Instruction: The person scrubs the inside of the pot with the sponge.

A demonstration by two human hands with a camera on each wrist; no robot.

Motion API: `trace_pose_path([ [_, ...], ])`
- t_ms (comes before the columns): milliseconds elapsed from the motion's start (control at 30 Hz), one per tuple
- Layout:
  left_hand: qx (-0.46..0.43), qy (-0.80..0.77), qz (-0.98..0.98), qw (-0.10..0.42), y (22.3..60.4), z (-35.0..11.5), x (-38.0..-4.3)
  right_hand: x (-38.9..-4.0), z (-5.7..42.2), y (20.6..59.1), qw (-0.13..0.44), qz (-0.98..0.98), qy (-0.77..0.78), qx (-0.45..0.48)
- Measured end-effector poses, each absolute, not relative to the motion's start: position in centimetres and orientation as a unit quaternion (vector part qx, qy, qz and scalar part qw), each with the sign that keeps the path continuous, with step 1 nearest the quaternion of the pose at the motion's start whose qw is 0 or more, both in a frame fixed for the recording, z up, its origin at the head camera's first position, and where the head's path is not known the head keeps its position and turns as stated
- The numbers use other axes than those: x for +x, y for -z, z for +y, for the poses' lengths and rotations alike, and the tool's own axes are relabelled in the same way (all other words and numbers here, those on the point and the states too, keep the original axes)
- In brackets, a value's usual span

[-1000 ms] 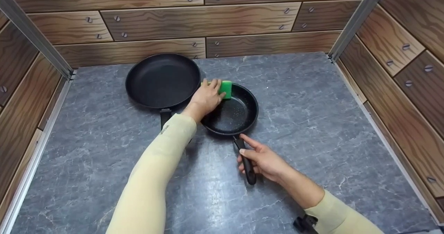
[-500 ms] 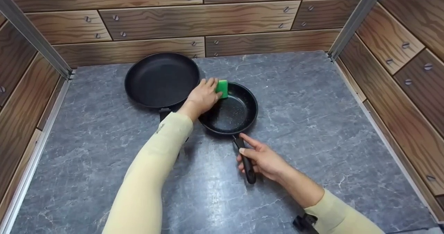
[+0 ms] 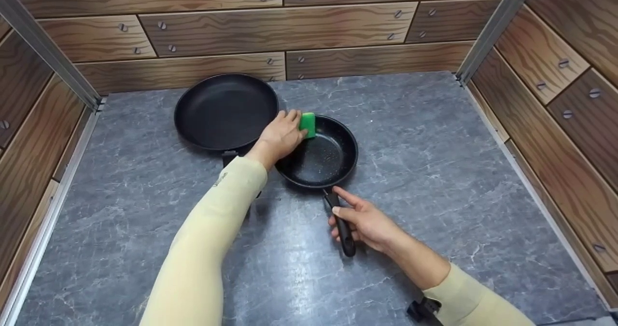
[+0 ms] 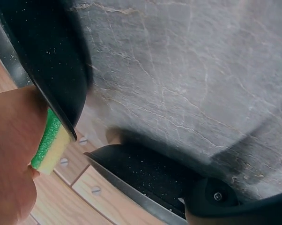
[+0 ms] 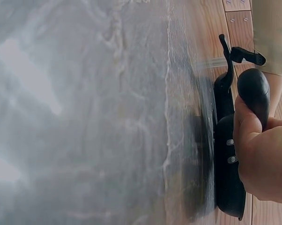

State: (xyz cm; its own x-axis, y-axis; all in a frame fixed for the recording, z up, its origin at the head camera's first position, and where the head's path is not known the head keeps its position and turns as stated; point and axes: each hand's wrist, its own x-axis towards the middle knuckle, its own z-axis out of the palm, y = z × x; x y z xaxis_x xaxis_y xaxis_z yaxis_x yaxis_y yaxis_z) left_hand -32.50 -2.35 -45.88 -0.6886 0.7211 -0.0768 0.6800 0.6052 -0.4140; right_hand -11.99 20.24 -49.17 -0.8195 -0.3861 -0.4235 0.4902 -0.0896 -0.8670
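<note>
A small black speckled frying pan [image 3: 324,164] sits in the middle of the head view. My left hand [image 3: 279,136] holds a green and yellow sponge [image 3: 308,125] at the pan's far left inner wall. The left wrist view shows the sponge [image 4: 51,143] by the pan's rim, yellow side outward; part of it is hidden by the hand. My right hand [image 3: 368,223] grips the pan's black handle [image 3: 344,232], thumb on top and index finger stretched along it towards the pan. In the right wrist view, the handle's end [image 5: 254,91] sticks out of the grip.
A larger black frying pan [image 3: 227,111] lies at the back left, close against the small one, its handle [image 3: 231,159] partly behind my left forearm. Wood-patterned walls [image 3: 347,26] with metal corner posts enclose the grey marbled table [image 3: 434,162].
My left hand and the sponge have moved a little to the left along the pan's far edge. The small pan has shifted very slightly left. My right hand keeps its hold on the handle.
</note>
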Motion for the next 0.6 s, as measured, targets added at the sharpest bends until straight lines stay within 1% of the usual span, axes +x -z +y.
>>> trace_pose_path([
  [200, -0.395, -0.214, -0.892, 0.053, 45.78, -2.78, -32.44, -11.95, 20.14, 49.05, 0.295, 0.607, 0.737, 0.044],
  [467, -0.393, -0.208, -0.896, 0.026, 45.80, -3.17, -32.43, -11.87, 20.13, 49.12, 0.296, 0.606, 0.738, 0.038],
  [600, -0.393, -0.204, -0.896, 0.025, 45.84, -3.23, -32.36, -11.84, 20.07, 49.25, 0.296, 0.602, 0.741, 0.037],
])
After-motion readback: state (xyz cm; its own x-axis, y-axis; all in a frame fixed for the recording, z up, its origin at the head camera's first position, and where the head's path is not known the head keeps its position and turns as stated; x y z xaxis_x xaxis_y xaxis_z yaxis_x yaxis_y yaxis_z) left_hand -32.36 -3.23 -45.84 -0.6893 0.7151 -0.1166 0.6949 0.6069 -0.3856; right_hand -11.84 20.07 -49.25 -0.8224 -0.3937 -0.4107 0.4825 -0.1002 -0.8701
